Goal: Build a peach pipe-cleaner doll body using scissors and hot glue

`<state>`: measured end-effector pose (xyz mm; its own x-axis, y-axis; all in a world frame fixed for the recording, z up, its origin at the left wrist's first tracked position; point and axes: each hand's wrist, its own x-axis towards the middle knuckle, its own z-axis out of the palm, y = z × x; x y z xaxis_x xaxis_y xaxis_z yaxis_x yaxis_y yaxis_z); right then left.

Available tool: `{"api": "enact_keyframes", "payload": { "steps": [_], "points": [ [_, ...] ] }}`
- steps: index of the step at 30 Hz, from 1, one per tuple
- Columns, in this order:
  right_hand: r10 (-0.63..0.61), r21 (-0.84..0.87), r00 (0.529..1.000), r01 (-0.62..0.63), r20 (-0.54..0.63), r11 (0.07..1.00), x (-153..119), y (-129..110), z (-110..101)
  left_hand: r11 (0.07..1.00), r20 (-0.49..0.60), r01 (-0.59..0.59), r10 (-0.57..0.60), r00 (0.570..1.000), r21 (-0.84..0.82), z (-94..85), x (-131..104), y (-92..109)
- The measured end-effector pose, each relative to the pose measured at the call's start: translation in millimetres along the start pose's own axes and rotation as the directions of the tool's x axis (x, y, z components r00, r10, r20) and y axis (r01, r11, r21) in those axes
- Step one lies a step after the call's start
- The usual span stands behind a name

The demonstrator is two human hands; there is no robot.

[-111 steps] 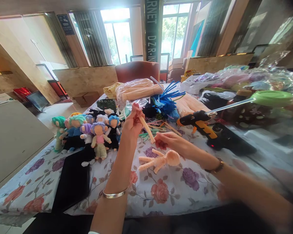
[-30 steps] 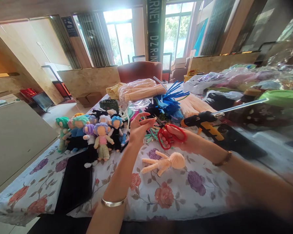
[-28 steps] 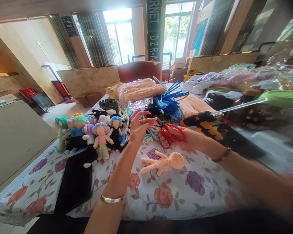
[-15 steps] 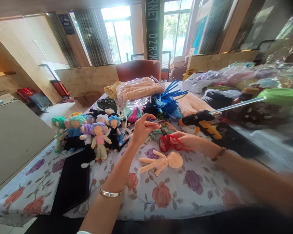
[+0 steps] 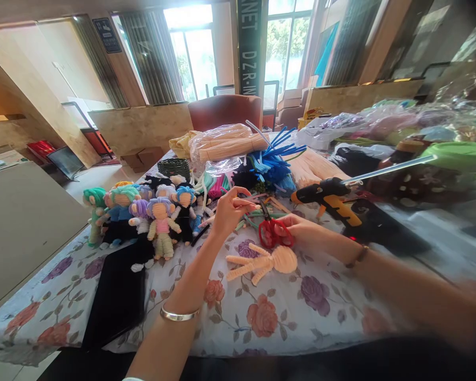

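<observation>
My right hand (image 5: 299,231) grips red-handled scissors (image 5: 266,234), thumb and fingers in the loops. Their dark blades point away from me, up beside the fingertips of my left hand (image 5: 230,212). That hand is bent at the wrist with its fingers drawn together in a pinch; whatever they hold is too small to make out. Below the scissors a peach pipe-cleaner doll (image 5: 283,260) without hair or clothes lies on its back, head to the right and legs to the left. Loose pipe-cleaner pieces (image 5: 275,203) are scattered behind the hands.
Several finished dolls (image 5: 161,225) stand at the left, behind a black flat slab (image 5: 117,296). A glue gun (image 5: 333,198) with a clear stick rests at the right. Blue pipe cleaners (image 5: 267,166) and a wrapped peach bundle (image 5: 226,145) lie farther back on the flowered tablecloth (image 5: 262,317).
The scissors' handles have come slightly closer together and turned a little, with the right hand shifting along. My left hand stays nearly in place, and the peach doll has not moved.
</observation>
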<state>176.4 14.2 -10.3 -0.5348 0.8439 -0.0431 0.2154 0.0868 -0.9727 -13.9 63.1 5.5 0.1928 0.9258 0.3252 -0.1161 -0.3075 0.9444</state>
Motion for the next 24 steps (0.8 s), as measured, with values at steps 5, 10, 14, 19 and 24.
{"api": "enact_keyframes", "payload": {
  "steps": [5, 10, 14, 19, 24],
  "points": [
    [-0.065, 0.298, 0.996, 0.045, 0.058, 0.954, 2.7, -1.1, 1.3, 0.992, -0.034, -0.022, 0.027, 0.999, 0.125, -5.7, -0.6, 2.5],
    [-0.057, 0.154, 0.956, 0.105, -0.288, 0.983, 5.0, -5.5, -18.6, 0.940, 0.009, -0.080, 0.081, 0.997, 0.332, 2.0, -4.0, -2.3],
    [-0.079, -0.459, 0.885, -0.161, -0.460, 0.874, -4.6, -15.0, -23.1, 0.809, 0.149, -0.148, 0.075, 0.986, 0.569, 9.8, -8.1, -5.7],
    [-0.029, -0.766, 0.906, -0.339, -0.422, 0.546, -8.9, -17.3, -16.1, 0.503, 0.255, -0.216, -0.010, 0.967, 0.837, 8.3, -31.6, 25.3],
    [-0.035, -0.831, 0.906, -0.371, -0.422, 0.415, -6.4, -14.4, -15.4, 0.085, -0.148, 0.141, 0.088, 0.985, 0.986, -32.1, -106.4, 57.9]
  ]
}}
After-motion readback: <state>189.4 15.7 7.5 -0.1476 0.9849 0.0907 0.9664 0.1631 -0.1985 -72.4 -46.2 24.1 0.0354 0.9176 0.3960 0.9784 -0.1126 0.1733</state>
